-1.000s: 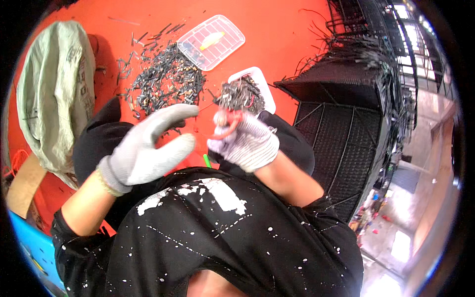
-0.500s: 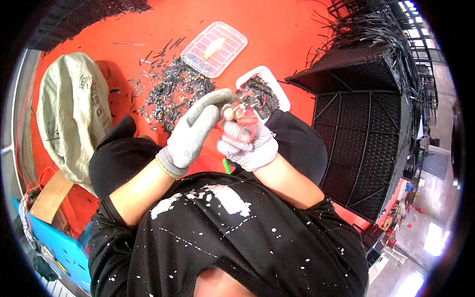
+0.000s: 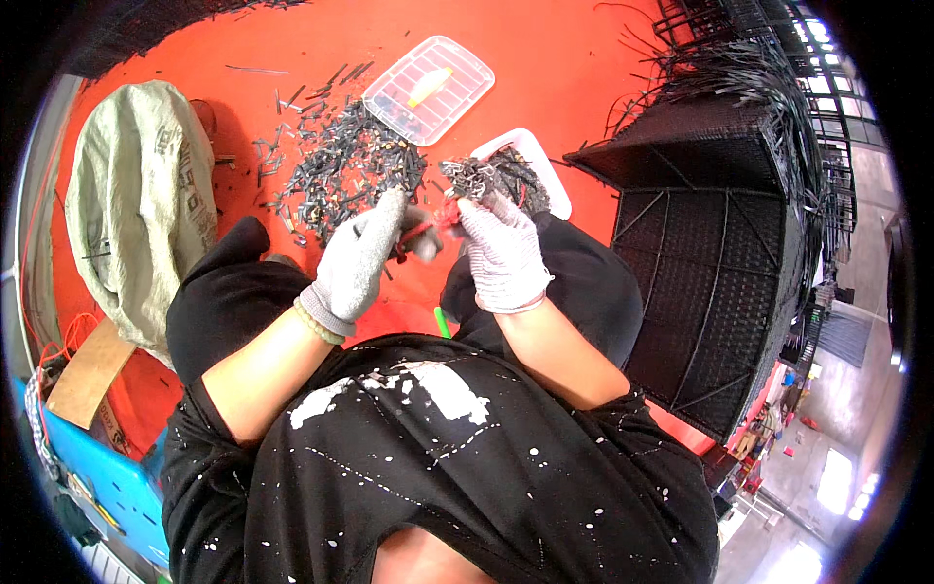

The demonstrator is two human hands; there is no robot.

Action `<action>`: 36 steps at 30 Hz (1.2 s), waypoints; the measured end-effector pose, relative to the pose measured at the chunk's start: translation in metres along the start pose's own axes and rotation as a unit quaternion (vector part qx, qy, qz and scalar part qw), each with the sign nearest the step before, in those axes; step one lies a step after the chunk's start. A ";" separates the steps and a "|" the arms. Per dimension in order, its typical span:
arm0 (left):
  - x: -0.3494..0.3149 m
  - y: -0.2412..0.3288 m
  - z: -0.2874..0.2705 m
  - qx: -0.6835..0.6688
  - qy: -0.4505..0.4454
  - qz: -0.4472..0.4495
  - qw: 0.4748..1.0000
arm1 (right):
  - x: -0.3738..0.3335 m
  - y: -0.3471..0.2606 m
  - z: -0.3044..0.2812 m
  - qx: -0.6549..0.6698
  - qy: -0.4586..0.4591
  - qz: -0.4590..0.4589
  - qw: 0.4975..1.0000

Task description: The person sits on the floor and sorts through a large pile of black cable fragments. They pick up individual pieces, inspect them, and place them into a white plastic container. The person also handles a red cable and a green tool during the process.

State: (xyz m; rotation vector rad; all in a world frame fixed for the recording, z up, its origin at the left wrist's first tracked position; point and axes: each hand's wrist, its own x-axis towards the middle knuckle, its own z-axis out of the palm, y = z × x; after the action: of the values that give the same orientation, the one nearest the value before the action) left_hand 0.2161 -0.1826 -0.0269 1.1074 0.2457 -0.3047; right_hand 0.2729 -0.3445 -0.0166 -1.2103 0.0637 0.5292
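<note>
Both my hands wear light grey-white work gloves and meet in front of my knees. My right hand (image 3: 504,255) is closed around a small bundle of grey, metallic-looking pieces (image 3: 471,179), which sticks up above the fingers. A red strip (image 3: 449,216) shows at the bundle's lower side and runs across to my left hand (image 3: 362,255). The left fingers are pinched on that strip; some dark bits show beside them. Just behind the hands lies a heap of short black and tan scraps (image 3: 350,165). A white tub (image 3: 548,173) of dark pieces stands behind my right hand.
A clear plastic lid (image 3: 457,102) with a yellow item lies on the red floor beyond the heap. On the left stands a pale green woven sack (image 3: 136,214). A black woven furniture frame (image 3: 696,282) sits at the right, with loose black strands above.
My hands have moved slightly apart, and the red strip now stretches between them. The left hand has gone from fingers extended beside the bundle to pinching the strip.
</note>
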 end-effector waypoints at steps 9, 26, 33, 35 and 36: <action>-0.006 -0.003 0.002 -0.317 -0.166 -0.025 0.933 | -0.005 0.005 0.010 -0.064 -0.052 -0.034 0.996; -0.007 -0.008 -0.006 -0.281 -0.118 0.008 0.952 | 0.005 -0.001 0.012 -0.318 -0.142 -0.272 0.897; -0.004 -0.018 -0.011 -0.300 -0.125 0.015 0.946 | 0.006 0.005 0.012 -0.191 -0.104 -0.125 0.968; -0.004 -0.016 -0.012 -0.259 -0.104 0.014 0.960 | 0.007 0.001 0.009 -0.279 -0.113 -0.187 0.935; -0.005 -0.012 -0.013 -0.223 -0.085 0.013 0.971 | 0.006 -0.001 0.009 -0.343 -0.106 -0.228 0.905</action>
State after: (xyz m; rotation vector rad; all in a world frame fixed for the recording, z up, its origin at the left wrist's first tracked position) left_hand 0.2070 -0.1755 -0.0404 0.6352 0.1363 -0.3015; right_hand 0.2762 -0.3345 -0.0141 -1.7757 -0.6295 0.2619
